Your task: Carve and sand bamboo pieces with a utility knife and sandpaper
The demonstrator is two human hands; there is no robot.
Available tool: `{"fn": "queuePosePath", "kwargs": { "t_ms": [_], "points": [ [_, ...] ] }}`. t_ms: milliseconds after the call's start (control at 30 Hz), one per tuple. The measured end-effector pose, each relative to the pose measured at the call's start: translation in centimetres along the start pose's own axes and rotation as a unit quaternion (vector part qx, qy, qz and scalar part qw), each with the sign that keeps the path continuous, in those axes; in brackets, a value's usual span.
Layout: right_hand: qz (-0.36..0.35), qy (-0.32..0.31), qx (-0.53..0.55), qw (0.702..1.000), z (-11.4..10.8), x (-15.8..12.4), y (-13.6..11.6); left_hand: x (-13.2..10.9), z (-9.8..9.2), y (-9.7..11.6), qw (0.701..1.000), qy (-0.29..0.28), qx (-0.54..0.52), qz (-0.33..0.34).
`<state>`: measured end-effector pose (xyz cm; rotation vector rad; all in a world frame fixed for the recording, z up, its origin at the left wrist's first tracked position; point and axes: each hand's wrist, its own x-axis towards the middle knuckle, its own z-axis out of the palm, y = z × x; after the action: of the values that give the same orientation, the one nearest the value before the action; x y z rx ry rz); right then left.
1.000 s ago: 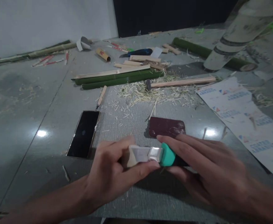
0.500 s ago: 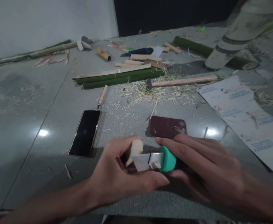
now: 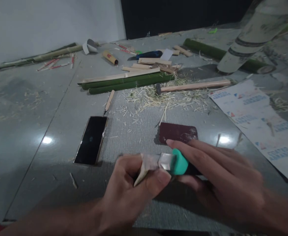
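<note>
My left hand (image 3: 131, 186) is closed around a small pale piece of wood (image 3: 141, 177), mostly hidden by the fingers. In my right hand (image 3: 217, 177) is a utility knife with a teal collar (image 3: 180, 163) and a dark body. Its wide blade (image 3: 151, 161) points left and lies against the top of the wood, slightly blurred. The tip of my left thumb touches the knife near the base of the blade. Just beyond my right fingertips a dark red sheet of sandpaper (image 3: 178, 132) lies flat.
A phone (image 3: 91, 141) lies left, with a wooden-handled tool (image 3: 109, 101) beyond. Farther off are a hammer (image 3: 195, 86), green bamboo strips (image 3: 129, 82) and shavings (image 3: 146, 98). Printed abrasive paper (image 3: 259, 121) lies right. Behind it stands a pale banded column (image 3: 247, 39).
The knife blade has moved onto the wood, which now sits tilted and lower in my left hand. My left thumb has come up against the knife. Other things lie as before.
</note>
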<state>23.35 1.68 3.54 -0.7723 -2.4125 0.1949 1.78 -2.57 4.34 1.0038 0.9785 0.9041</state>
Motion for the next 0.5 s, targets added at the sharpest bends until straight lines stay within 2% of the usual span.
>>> {"fn": "queuePosePath", "kwargs": {
  "t_ms": [100,233,333,500],
  "points": [
    [0.021,-0.002,0.009,1.0,0.0,0.1,0.3,-0.2,-0.2,-1.7,0.994,-0.051,-0.091,-0.013],
    [-0.006,-0.008,0.033,0.999,0.5,-0.1,0.7,0.4,-0.6,-3.3,0.979,-0.04,-0.198,-0.006],
    [-0.028,-0.023,0.048,0.998,0.7,-0.1,0.6,0.7,-0.5,-3.2,0.978,-0.054,-0.203,-0.002],
    [-0.023,-0.034,0.049,0.998,0.6,0.0,0.4,0.6,-0.3,-2.4,0.977,-0.061,-0.201,0.026]
  ]
}}
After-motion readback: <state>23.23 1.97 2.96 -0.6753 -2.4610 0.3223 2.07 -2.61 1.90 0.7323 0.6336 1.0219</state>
